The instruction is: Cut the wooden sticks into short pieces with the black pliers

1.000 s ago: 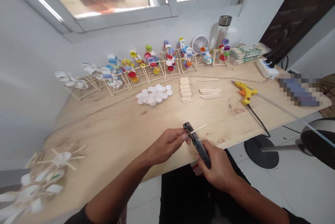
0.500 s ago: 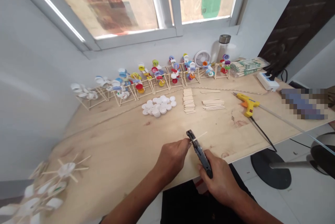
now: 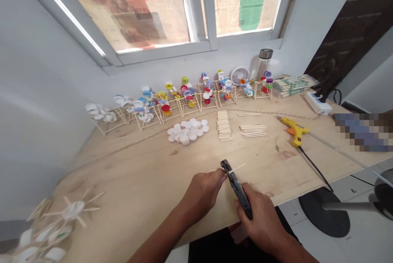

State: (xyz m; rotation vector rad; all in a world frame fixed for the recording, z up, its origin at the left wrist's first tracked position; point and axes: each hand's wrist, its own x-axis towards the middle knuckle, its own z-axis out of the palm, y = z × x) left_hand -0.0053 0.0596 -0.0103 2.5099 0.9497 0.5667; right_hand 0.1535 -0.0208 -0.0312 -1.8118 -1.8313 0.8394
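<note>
In my right hand is a dark hand tool that looks like folding pliers or a cutter, its jaws pointing away from me. My left hand pinches a thin wooden stick, which passes across the tool's jaws and sticks out to the right. Both hands are close together over the front of the table. Beyond them lie a stack of short sticks, a pile of longer sticks and a heap of white bottle caps.
Along the wall stand several stick frames with coloured cap wheels. A yellow glue gun with its cord lies at the right, near a white power strip. Stick-and-cap wheels sit at the left edge. A small fan stands behind.
The camera view has tilted slightly, so the table and hands sit a little lower in the picture. The hands, stick and tool keep nearly the same pose.
</note>
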